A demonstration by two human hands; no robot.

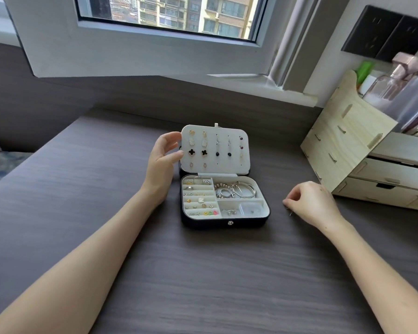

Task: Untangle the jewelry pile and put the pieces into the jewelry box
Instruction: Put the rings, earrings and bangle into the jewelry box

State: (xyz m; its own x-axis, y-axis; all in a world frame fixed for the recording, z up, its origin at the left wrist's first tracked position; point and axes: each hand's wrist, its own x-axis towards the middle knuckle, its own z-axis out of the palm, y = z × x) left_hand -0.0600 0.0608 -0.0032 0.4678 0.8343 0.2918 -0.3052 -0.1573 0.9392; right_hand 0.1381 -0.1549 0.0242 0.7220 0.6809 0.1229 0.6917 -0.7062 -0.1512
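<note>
Jewelry box lid [227, 168] at left fingers [173, 136]

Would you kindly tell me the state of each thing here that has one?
Jewelry box: open, lid upright, compartments filled.
Bangles: lying in the box's upper right compartment.
Left hand: fingers relaxed, touching the lid's left edge.
Right hand: fingers curled, pinching a thin metal piece on the table.

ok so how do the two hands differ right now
The left hand is raised, fingers loose, touching the left edge of the earring panel. The right hand rests curled on the table, seemingly pinching a small metal piece. Both are bare and flank the jewelry box.
</note>
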